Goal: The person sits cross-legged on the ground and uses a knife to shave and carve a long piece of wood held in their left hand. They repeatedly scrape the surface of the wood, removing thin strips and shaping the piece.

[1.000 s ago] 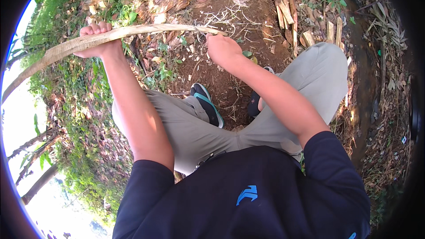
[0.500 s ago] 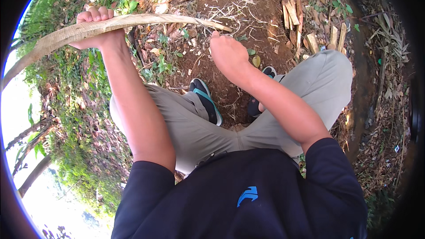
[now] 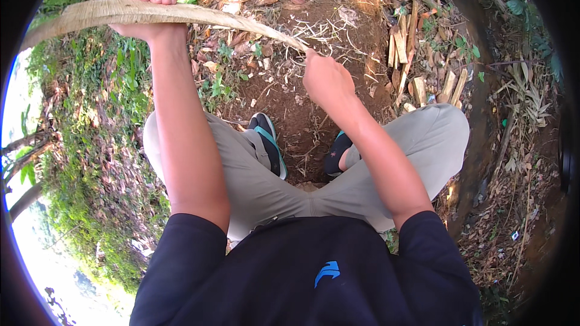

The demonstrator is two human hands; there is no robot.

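Gripping a long pale frond stalk (image 3: 181, 15) in the head view, the left hand (image 3: 148, 9) was clenched round it at eleven o'clock, while the right hand (image 3: 326, 78) closed on its thin tip near twelve. Since a second earlier the left hand had risen toward the rim and the stalk bowed more, suggesting it was being pulled taut. Split wood (image 3: 417, 54) lay at one o'clock, shoes (image 3: 269, 145) at centre.

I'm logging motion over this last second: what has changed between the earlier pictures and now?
The left hand has lifted the pale dry strip higher in the picture; the right hand followed at its thin end. Both hands keep their hold, and the legs and shoes stay put.
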